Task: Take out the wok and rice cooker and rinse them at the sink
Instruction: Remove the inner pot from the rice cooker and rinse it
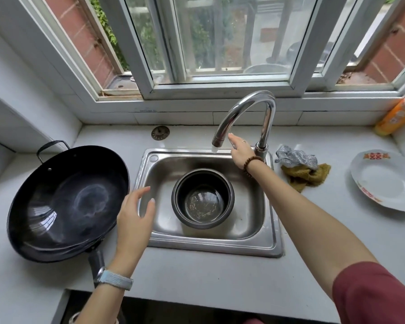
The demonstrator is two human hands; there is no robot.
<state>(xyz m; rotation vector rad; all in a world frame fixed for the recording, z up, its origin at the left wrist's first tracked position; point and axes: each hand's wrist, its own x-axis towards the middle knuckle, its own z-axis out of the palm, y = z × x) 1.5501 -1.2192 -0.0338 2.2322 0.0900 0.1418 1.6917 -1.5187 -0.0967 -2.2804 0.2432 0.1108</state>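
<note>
Surface (197,272) of white stone carries all the work. The wok (68,206) is the biggest thing on it. It lies open side up, just to the left of the left hand's fingers (143,192), and it looks dry.

The sink (211,244) is set into the surface, under and between both hands. Inside it stands the rice cooker pot (202,199), upright, to the right of the left fingers and below the right ones, touching neither. The tap (243,108) bends over the back of the sink.

The right hand (240,153) reaches to the spout with fingers straight and together. The fingertips are at the spout end, touching it or just beside it, I cannot tell which, and they hold nothing. The left hand (135,220) hovers over the left rim of the sink, fingers spread and loosely bent, also holding nothing.

I judge that both things are taken out and that the step in hand is the start of rinsing the pot. Whether water runs, I cannot say. The next move calls for bringing the spout over the pot and opening the water, while the left fingers take the pot's rim to steady and tilt it. The wok waits its turn.
</note>
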